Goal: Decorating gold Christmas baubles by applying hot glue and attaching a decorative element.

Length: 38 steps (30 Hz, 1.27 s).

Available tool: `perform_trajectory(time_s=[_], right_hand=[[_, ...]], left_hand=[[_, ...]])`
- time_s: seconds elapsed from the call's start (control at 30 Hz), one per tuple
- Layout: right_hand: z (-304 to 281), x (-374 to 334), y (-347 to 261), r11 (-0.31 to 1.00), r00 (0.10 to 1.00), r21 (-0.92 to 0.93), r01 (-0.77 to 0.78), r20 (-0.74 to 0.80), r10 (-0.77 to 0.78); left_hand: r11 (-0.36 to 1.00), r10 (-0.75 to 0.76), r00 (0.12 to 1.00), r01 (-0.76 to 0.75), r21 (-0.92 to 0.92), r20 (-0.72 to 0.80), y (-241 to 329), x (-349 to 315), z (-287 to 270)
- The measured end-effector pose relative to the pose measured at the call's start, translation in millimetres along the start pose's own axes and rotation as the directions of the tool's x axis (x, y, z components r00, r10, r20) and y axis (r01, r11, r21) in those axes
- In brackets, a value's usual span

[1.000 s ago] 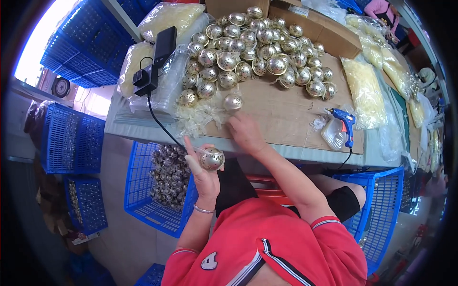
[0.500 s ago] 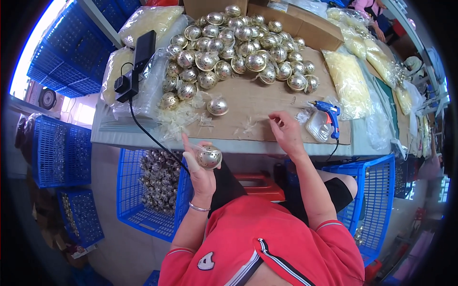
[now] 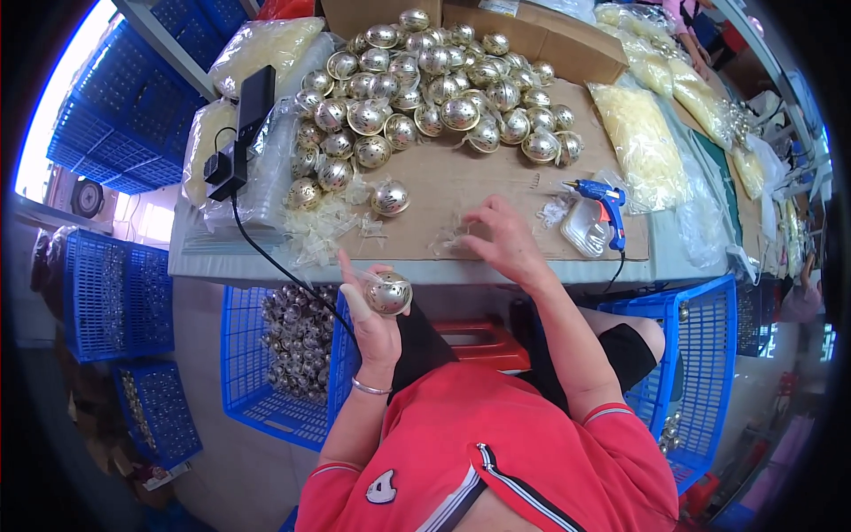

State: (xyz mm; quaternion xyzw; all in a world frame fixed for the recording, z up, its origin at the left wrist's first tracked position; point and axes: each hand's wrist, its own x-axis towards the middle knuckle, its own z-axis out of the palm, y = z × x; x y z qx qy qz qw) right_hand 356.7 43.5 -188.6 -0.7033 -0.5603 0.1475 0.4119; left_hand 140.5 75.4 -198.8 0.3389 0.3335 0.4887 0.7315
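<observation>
A shiny gold ball ornament with cut-out slots rests in my left hand, just off the table's near edge. The fingers curl round it, and a pale covering shows on the thumb. Over the cardboard sheet, my right hand hangs with its fingers bent and apart, nothing visible in them. Close to its fingertips lie a few clear film scraps. One single gold ball sits nearer me than the large heap of similar balls.
A blue glue gun stands by a clear plastic tray on the right. Bagged yellowish pieces lie beyond. At left, a black power strip trails its cable over the edge. Blue crates with balls flank my legs.
My right hand has moved left and slightly nearer, toward the film scraps. The left hand keeps its hold on the ball. The view has shifted slightly.
</observation>
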Motion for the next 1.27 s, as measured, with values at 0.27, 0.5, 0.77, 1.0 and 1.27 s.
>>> perform_trajectory(time_s=[0.27, 0.5, 0.77, 1.0, 1.27], right_hand=[[0, -5, -11, 0.986, 0.997, 0.166, 0.02, 0.071, -0.032], [-1, -38, -42, 0.936, 0.974, 0.349, 0.046, -0.224, 0.036], [19, -50, -49, 0.92, 0.921, 0.382, 0.091, -0.384, 0.069], [27, -52, -48, 0.948, 0.902, 0.239, 0.212, -0.421, -0.096], [6, -58, -41, 0.93, 0.94, 0.349, 0.119, -0.34, 0.007]], left_hand=[[0.999, -0.018, 1.0, 0.017, 0.048, 0.026, -6, -1, 5], [0.994, -0.059, 0.991, 0.047, 0.102, 0.117, -22, -8, 29], [0.992, -0.002, 0.972, -0.028, 0.124, 0.235, -28, -3, 52], [0.969, 0.054, 0.982, -0.096, 0.228, 0.182, -37, 1, 48], [0.979, -0.011, 0.986, -0.023, 0.2, 0.167, -25, 1, 51]])
